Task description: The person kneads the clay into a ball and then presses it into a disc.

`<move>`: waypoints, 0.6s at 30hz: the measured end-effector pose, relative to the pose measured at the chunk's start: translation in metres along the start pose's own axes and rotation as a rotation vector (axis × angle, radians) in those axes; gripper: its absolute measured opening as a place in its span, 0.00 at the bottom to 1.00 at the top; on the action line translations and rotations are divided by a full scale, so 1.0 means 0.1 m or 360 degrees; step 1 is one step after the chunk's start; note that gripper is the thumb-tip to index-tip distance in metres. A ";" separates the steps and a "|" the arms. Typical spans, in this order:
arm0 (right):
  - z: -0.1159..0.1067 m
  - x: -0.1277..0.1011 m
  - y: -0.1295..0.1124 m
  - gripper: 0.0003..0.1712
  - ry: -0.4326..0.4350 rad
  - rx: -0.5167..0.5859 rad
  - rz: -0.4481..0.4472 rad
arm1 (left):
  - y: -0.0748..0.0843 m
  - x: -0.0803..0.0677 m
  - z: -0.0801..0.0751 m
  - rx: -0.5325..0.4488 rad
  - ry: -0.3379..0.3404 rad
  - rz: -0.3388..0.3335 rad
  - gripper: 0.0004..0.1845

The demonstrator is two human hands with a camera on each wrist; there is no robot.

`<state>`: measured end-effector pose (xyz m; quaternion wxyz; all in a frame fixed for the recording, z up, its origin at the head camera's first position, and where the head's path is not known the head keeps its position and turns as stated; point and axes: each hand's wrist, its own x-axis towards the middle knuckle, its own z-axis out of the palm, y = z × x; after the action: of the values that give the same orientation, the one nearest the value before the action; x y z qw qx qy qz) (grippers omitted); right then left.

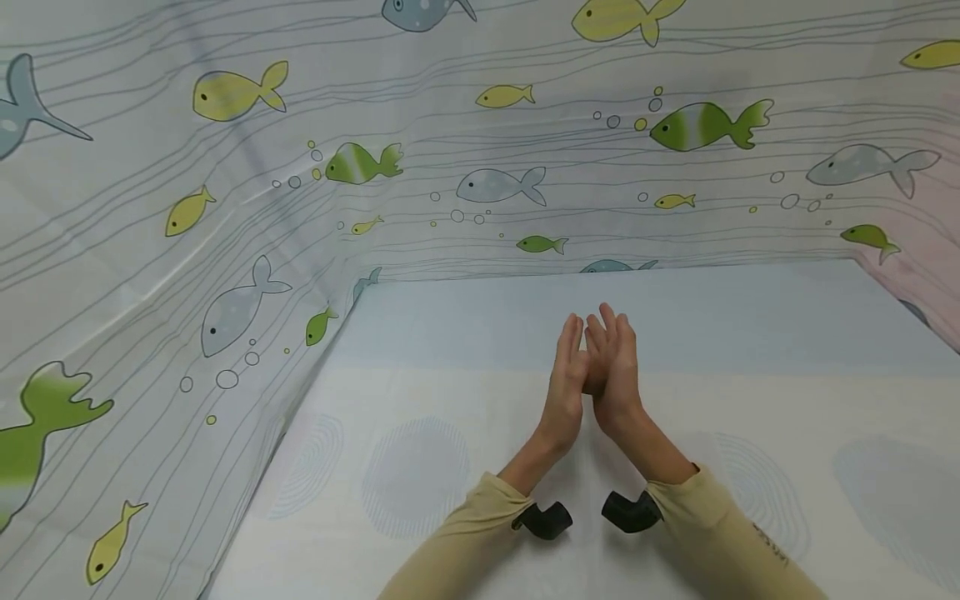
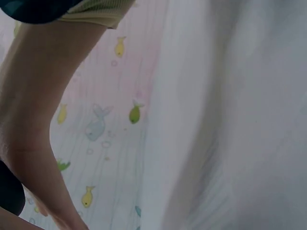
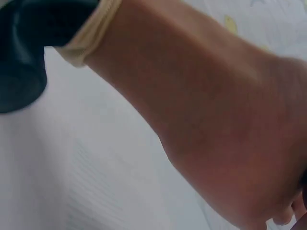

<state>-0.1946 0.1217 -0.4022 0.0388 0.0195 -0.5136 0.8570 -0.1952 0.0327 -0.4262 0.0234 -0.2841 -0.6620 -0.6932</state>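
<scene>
Left hand: the left hand [image 1: 566,375] is standing on edge above the middle of the table, fingers straight and pointing away from the person, palm pressing against the other hand; it is grasping nothing.
Right hand: the right hand [image 1: 617,371] is mirroring it, fingers straight and relaxed, palm lying against the left palm; it too is holding nothing.
Between the palms: no object is showing there in the head view; whether anything small is lying hidden, I cannot tell.
Sleeves: tan sleeves [image 1: 720,533] are covering both forearms up to the wrists.
Wrist cameras: a black camera mount [image 1: 543,519] is sitting under the left wrist and a second black mount [image 1: 630,512] under the right wrist.
Surface: a table cover [image 1: 420,475], pale cream near the person and fading to pale blue at the far edge, is lying flat and smooth, printed with faint rounded patches and ring patterns.
Room: a fish-print curtain [image 1: 480,167], white with wavy grey lines, bubbles and yellow, green and grey fish, is hanging along the back and the left side of the table.
Right edge: a pinkish panel [image 1: 933,250] is meeting the curtain at the far right corner.
</scene>
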 end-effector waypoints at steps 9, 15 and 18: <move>-0.07 0.04 -0.04 0.41 0.0042 -0.0005 0.0008 | 0.10 -0.03 0.05 0.0012 -0.0032 -0.0021 0.40; -0.08 0.04 -0.01 0.41 0.0056 0.0003 0.0017 | 0.15 -0.03 0.04 0.0043 -0.0004 0.0010 0.44; -0.09 0.04 0.03 0.41 0.0046 -0.0003 0.0041 | 0.16 -0.02 0.02 0.0061 0.0017 0.0035 0.44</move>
<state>-0.1991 0.1282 -0.4087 0.0352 0.0006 -0.5139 0.8571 -0.1861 0.0318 -0.4125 0.0399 -0.2872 -0.6719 -0.6816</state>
